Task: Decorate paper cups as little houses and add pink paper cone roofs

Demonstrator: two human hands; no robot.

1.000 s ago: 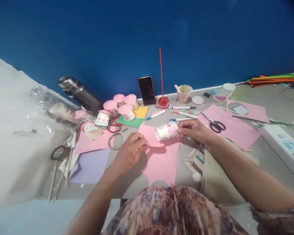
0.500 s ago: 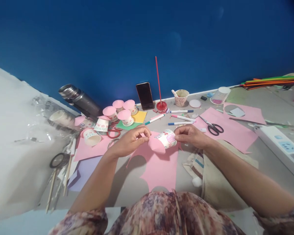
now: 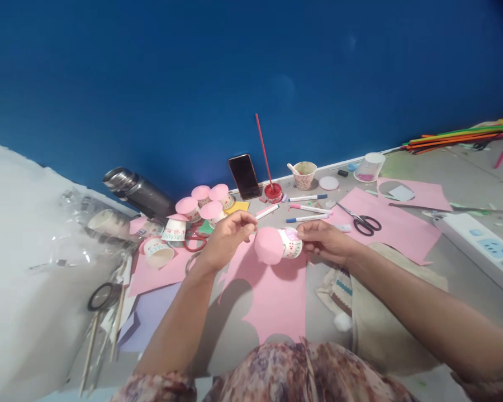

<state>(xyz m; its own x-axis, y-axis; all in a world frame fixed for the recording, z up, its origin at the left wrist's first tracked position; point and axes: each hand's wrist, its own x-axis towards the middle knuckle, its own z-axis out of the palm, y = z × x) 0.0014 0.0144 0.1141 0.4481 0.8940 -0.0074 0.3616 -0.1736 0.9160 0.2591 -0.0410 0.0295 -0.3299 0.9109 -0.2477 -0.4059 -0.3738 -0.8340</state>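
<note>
Capping a cup (image 3: 292,243) with a disc (image 3: 268,245), just above the far edge of the sheet (image 3: 276,301). Clamped sideways at the base in the right hand (image 3: 324,241). Pinched together by the disc's upper rim with the left hand (image 3: 226,237), contact unclear. Next, probably: pressing evenly round the rim, holding steady. Scissors (image 3: 362,223) lying right of the sheet.
</note>
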